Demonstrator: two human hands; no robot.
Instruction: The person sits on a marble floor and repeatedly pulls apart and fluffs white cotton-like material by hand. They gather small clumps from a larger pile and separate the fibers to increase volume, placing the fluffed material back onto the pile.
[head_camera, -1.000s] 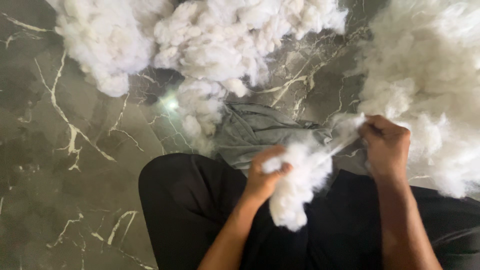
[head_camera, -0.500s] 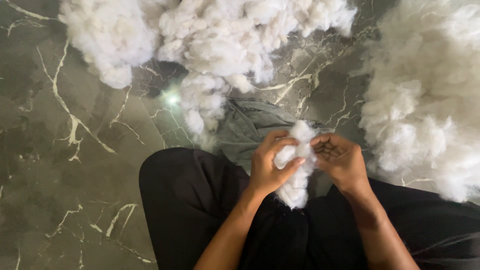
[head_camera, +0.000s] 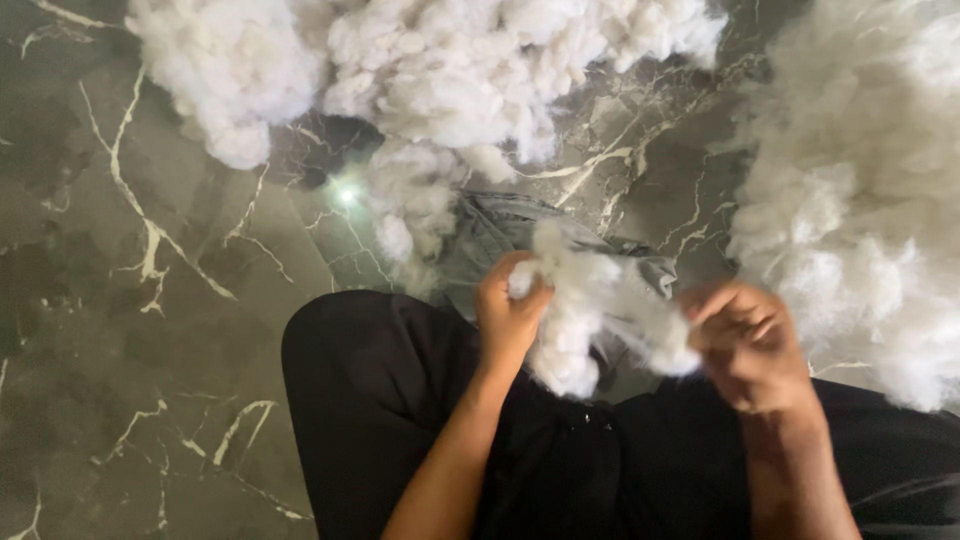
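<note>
Seen from above, at the bottom of the frame: black trousers over folded legs, both forearms reaching up from the lower edge. Just right of centre, left hand pinched shut on the upper left end of a white cotton tuft, fingers curled into the fibre. Lower right of centre, right hand, blurred, fingers closed on the tuft's other end, where the cotton thins to a wispy strand. Tuft stretched between the two hands above the lap, thickest by the left hand, with a lobe hanging down toward the trousers. Directly behind the hands, a crumpled grey cloth lying on the floor, partly hidden by the tuft. Beyond it, across the upper centre and upper left of the frame, a lumpy heap of white cotton, one tongue of it trailing down to touch the cloth's upper left edge. Along the right side, from top edge to mid-height, a second, looser cotton mass, near the right hand but apart from it. Underneath everything, dark marble floor with pale veins, filling the left of the frame; a small bright light reflection on it below the upper heap.
</note>
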